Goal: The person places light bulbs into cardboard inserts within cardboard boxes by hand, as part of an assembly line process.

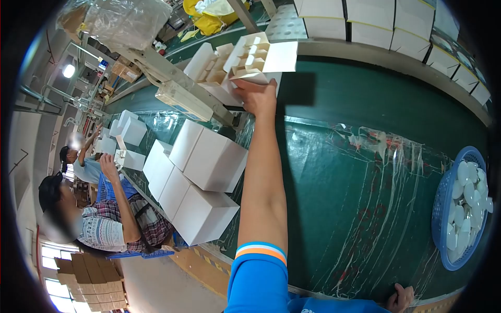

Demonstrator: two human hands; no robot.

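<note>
At the top centre, my left hand (255,96) is stretched out with its fingers on the near side of an open white box (271,56), gripping its wall. Cardboard dividers form compartments inside it. Another open divided box (214,68) stands directly left of it. My right hand (401,298) is low at the right, at the near edge of the green work surface (318,219), its fingers curled in with nothing visible in them.
Closed white boxes (201,172) are clustered left of my arm. A blue basket (443,224) of white bulb-like pieces is at the right. More boxes (370,18) line the upper shelf. A metal post (172,78) rises near the open boxes. Two people (112,219) sit at left.
</note>
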